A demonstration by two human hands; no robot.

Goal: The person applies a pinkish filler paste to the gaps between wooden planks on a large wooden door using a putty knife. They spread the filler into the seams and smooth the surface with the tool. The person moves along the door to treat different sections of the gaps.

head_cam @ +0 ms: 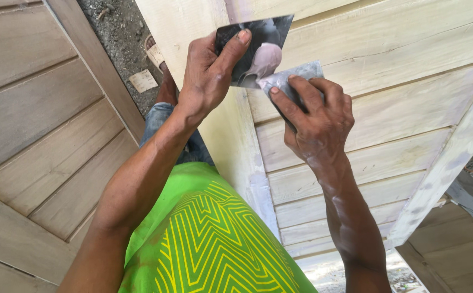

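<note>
The left hand (pixel 206 76) is gripping a dark metal plate (pixel 258 46), its fingers (pixel 236 46) clenched over the plate's left edge with the thumb pressing on the front face. A lump of pale putty (pixel 263 59) is sitting on the plate, near its lower edge. The right hand (pixel 318 116) is holding a smaller scraper (pixel 293 76), its fingers grasping the blade from above, the forefinger lying along it; the scraper's upper edge is touching the putty and overlapping the plate's lower right corner. Both tools are hovering just in front of a pale wooden door (pixel 399 103), over the spot where its upright stile is meeting the slatted panels. A second, greyer door (pixel 35 119) is lying to the left. Below the arms, a green shirt (pixel 209 233) with yellow zigzag lines is filling the lower middle, and gravel ground (pixel 120 32) is showing between the two doors.
</note>
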